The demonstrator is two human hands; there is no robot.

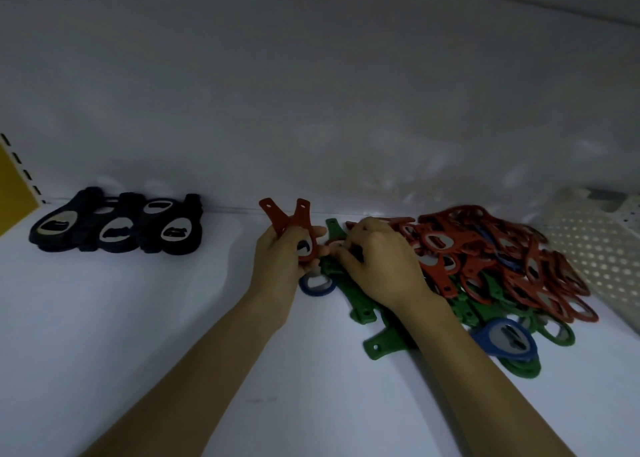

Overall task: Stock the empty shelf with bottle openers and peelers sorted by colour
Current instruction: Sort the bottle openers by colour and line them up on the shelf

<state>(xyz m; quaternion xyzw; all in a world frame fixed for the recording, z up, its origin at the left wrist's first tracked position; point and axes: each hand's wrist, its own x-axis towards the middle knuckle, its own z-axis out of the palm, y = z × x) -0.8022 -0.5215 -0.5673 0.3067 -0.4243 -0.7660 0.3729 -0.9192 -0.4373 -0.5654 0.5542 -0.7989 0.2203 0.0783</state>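
Black openers (pixel 114 228): three show in a row at the back left of the shelf (pixel 138 318); more are stacked beneath, count unclear.
Held red openers (pixel 294 224): two, with their handles fanned upward.
Blue openers (pixel 505 340): three seen, one just beside the left hand, one at the near edge of the heap and one buried among the red.
Mixed pile (pixel 485 266): red on top and behind, green in front, too tangled to count.
Perforated tray (pixel 595 248): right of the heap, inside not visible.
Left hand (pixel 280 266): fingers wrapped round the heads of the two red openers.
Right hand (pixel 377 262): fingers curled down into the left edge of the heap, among red and green openers; whether they grip one is unclear.
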